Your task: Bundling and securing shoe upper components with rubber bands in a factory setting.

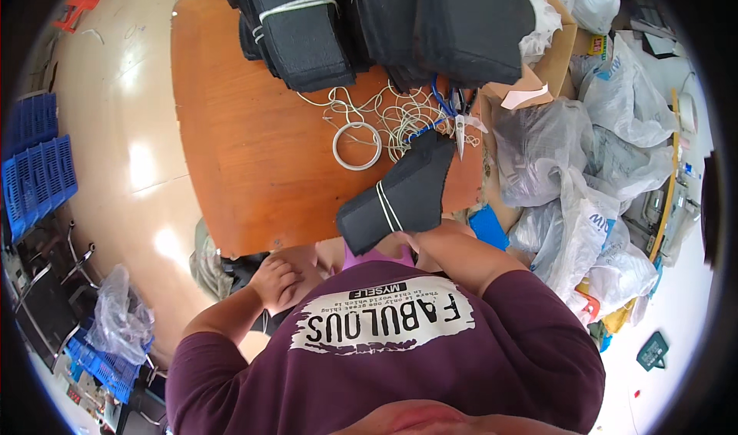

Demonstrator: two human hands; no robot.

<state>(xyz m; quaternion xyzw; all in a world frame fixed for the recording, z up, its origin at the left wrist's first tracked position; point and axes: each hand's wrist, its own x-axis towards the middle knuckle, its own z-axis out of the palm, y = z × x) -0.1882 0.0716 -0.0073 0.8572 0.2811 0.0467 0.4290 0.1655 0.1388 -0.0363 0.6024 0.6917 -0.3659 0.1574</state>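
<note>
A stack of black cut fabric-like pieces (396, 197), bound round its middle with pale cord, lies slanted over the table's near edge. My right hand (407, 240) grips it from the near side, its fingers mostly hidden under the stack. Down by my thigh rests my left hand (277, 281), fingers laid on the leg and nothing in them. Beyond the stack are a pale ring-shaped roll (357, 146), a tangle of light cord (403, 120) and blue-handled scissors (460, 131) with their blades toward me.
Larger tied black stacks (300, 39) fill the far side of the brown table (254, 166). A cardboard box (557, 58) and several plastic bags (542, 147) crowd the right. Blue crates (38, 185) stand on the left, with a black chair (38, 300) nearby.
</note>
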